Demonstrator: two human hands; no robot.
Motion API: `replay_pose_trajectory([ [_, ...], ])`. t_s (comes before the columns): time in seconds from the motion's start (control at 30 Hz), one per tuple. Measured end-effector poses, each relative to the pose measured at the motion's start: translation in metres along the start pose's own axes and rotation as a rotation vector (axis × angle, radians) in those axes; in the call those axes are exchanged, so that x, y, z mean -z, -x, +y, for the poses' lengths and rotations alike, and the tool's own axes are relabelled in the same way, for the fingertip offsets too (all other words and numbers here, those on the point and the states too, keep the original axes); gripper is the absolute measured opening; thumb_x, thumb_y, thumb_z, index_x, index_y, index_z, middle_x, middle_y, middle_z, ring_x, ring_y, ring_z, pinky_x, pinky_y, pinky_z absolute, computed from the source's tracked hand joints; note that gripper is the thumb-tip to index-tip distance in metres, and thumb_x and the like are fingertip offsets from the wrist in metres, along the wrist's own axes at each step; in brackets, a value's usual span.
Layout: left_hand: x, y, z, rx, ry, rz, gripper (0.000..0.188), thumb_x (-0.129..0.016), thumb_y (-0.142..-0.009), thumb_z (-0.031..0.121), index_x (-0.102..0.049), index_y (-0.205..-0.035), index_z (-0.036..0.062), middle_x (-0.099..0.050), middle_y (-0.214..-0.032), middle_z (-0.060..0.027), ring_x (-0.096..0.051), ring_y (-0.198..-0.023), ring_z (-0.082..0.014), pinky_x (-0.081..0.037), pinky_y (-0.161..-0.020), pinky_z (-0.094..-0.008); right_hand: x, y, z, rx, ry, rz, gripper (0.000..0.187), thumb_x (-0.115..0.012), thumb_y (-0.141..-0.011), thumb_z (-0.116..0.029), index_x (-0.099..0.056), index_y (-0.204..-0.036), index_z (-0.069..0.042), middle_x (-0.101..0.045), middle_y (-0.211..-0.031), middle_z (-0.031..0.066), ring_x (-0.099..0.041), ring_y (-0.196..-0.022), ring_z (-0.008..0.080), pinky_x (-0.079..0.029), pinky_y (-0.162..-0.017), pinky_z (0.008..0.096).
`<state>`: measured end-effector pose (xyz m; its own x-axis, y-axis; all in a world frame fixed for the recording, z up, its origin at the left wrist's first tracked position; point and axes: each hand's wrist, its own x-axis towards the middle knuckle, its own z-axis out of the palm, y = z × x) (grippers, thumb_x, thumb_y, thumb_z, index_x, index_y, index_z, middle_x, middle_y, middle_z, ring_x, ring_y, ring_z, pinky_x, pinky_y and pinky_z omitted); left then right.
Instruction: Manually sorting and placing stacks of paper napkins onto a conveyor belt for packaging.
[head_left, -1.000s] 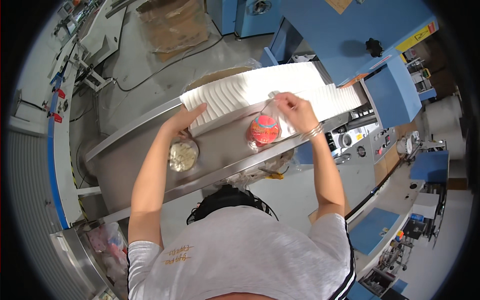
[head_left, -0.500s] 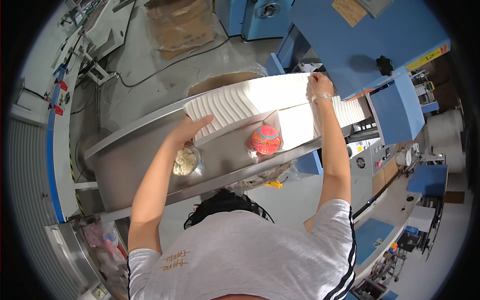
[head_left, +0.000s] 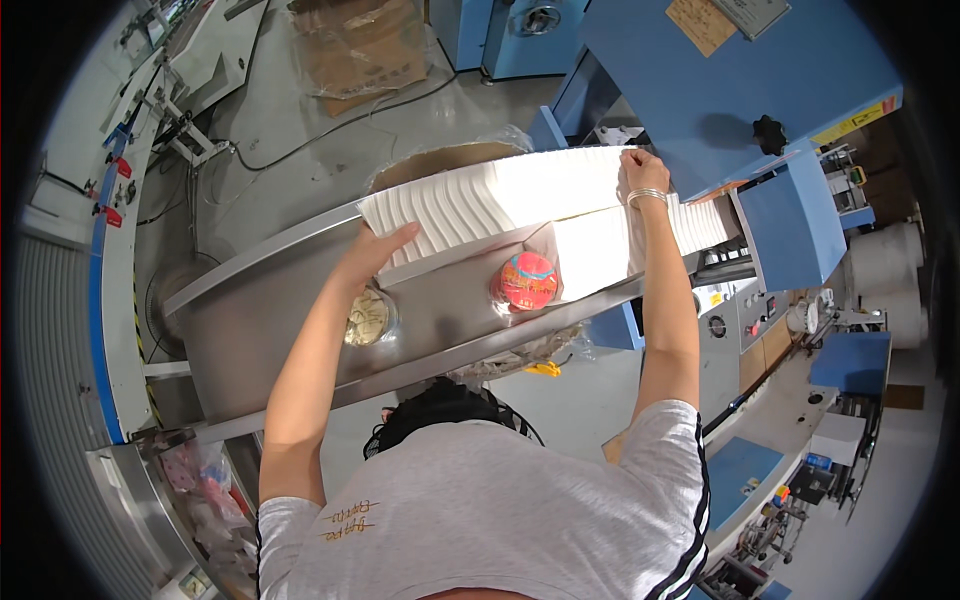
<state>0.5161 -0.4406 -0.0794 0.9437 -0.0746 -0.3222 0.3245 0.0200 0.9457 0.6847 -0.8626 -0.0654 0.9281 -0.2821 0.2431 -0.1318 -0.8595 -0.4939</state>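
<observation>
Left hand (head_left: 380, 252) and right hand (head_left: 643, 172) at opposite ends of the far row of white sheets (head_left: 450, 210)

Pose: both arms reached forward over the metal trough (head_left: 270, 300), hands well apart. The left forearm ran up and slightly rightward; the right forearm rose nearly straight, its wrist, with a bracelet (head_left: 649, 196), crossing above the near row of white sheets (head_left: 590, 255).

Left hand: at the left end of the far row, thumb extended and lying along the near corner, apart from the fingers. Fingers were mostly hidden past the end; contact seen, but could not tell whether they were gripping.

Right hand: at the right end of the far row, just beside the blue machine (head_left: 700, 90). Fingers were curled closely together over the sheets; could not tell whether any sheet was pinched.

Surroundings: a red-topped round container (head_left: 528, 280) stood in the trough just beside the left end of the near row. A clear round container with pale contents (head_left: 369, 316) sat beside the left forearm, partly covered by it.
</observation>
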Motion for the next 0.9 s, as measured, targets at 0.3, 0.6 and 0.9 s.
replay_pose_trajectory([
  [0.3,-0.007,0.01,0.01,-0.045,0.025,0.008,0.068,-0.074,-0.08,0.031,-0.042,-0.133,0.0035,-0.054,-0.126,-0.0092,-0.052,-0.116,-0.0186,-0.04,-0.098,-0.0318,-0.002,-0.001,0.0,0.143,0.126,0.04,0.016,-0.066,-0.08,-0.023,-0.071,-0.089,-0.011,-0.068,-0.093,0.013,-0.065,-0.087,0.0314,-0.05,-0.081,0.0375],
  [0.6,-0.006,0.01,0.003,-0.116,-0.014,0.077,0.072,-0.075,-0.078,0.031,-0.04,-0.134,0.0027,-0.053,-0.127,-0.0099,-0.051,-0.116,-0.0194,-0.04,-0.099,-0.0317,-0.003,-0.015,0.009,0.189,0.283,-0.196,0.028,-0.061,-0.083,-0.036,-0.073,-0.094,-0.013,-0.059,-0.119,0.012,-0.059,-0.102,0.0319,-0.047,-0.091,0.0389],
  [0.9,0.001,0.005,0.001,0.14,0.058,0.093,0.103,-0.073,-0.075,0.052,-0.018,-0.142,-0.0033,-0.038,-0.139,-0.0165,-0.041,-0.127,-0.0252,-0.034,-0.105,-0.034,0.002,0.019,-0.017,0.325,0.519,-0.241,0.069,-0.037,-0.089,-0.066,-0.073,-0.101,-0.008,-0.032,-0.15,0.0087,-0.014,-0.141,0.0361,-0.012,-0.112,0.0496],
])
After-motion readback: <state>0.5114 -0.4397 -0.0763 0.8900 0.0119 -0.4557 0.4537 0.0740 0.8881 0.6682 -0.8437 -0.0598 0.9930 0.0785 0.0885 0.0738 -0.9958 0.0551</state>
